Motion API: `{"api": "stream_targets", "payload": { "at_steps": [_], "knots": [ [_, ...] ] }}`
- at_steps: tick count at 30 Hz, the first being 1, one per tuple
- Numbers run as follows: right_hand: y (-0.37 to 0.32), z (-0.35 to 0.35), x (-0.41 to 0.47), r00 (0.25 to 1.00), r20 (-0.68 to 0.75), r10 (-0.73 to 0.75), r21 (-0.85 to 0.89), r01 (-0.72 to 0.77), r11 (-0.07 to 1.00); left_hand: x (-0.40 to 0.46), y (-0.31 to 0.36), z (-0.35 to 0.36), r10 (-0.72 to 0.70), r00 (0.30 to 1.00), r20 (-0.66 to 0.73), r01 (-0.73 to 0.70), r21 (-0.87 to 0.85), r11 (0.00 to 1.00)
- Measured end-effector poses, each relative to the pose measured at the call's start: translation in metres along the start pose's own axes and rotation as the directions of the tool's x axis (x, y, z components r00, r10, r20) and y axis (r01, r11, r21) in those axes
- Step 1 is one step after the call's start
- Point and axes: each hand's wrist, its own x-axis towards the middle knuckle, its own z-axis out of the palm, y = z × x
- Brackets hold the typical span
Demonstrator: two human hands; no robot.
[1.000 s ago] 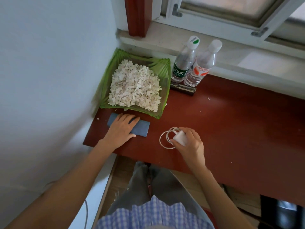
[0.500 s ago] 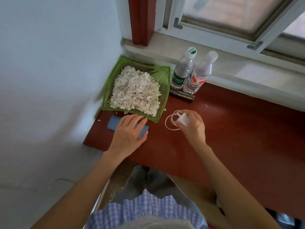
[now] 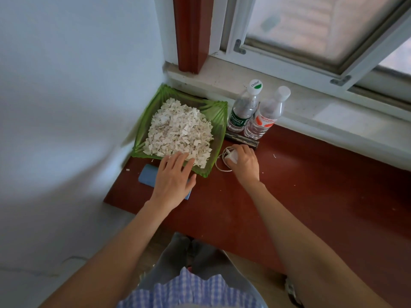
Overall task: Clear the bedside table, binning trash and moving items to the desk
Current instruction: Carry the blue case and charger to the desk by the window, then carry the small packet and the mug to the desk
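A green tray (image 3: 219,121) heaped with torn paper scraps (image 3: 178,132) stands in the left corner of the red-brown table (image 3: 300,190). My left hand (image 3: 173,178) lies flat with spread fingers over a blue flat case (image 3: 148,177), its fingertips reaching the tray's front rim. My right hand (image 3: 243,162) is closed around a white charger (image 3: 232,155), whose coiled white cable (image 3: 219,166) rests on the table right of the tray.
Two clear plastic bottles, one with a green label (image 3: 243,110) and one with an orange label (image 3: 264,116), stand by the windowsill (image 3: 311,103). A dark flat bar (image 3: 241,138) lies before them. A white wall lies to the left. Small paper bits dot the table.
My left hand slid forward over the blue case to the tray's rim. My right hand carried the charger and cable further back, close to the tray's right side and the bottles.
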Motion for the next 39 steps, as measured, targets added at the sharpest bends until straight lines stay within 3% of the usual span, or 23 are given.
{"api": "stream_targets", "payload": {
  "at_steps": [5,11,15,19,23,29,39],
  "knots": [
    [-0.001,-0.003,0.001,0.997,0.075,0.024,-0.07,-0.019,0.997,-0.009,0.004,0.007,0.006,0.999,0.052,-0.005,-0.007,1.0],
    [-0.004,-0.023,-0.011,0.997,0.074,-0.008,-0.139,0.019,0.99,0.008,0.003,0.001,0.033,0.999,-0.011,-0.033,-0.031,0.999],
    [-0.011,-0.047,-0.035,1.0,-0.003,-0.019,-0.201,0.018,0.979,0.029,0.009,-0.003,0.069,0.996,-0.048,-0.073,-0.07,0.995],
    [-0.011,-0.067,-0.072,0.989,-0.139,0.057,-0.241,-0.09,0.966,0.041,0.022,-0.005,0.158,0.987,-0.005,-0.157,-0.116,0.981],
    [-0.004,-0.081,-0.119,0.942,-0.251,0.221,-0.208,-0.276,0.939,0.043,0.044,-0.002,0.295,0.955,0.03,-0.287,-0.147,0.946],
    [0.008,-0.094,-0.197,0.851,-0.306,0.427,-0.148,-0.486,0.862,0.037,0.086,-0.004,0.441,0.897,0.038,-0.424,-0.208,0.881],
    [0.037,-0.128,-0.327,0.692,-0.426,0.583,-0.051,-0.662,0.748,-0.007,0.189,-0.029,0.594,0.804,0.033,-0.565,-0.267,0.78]
  ]
}}
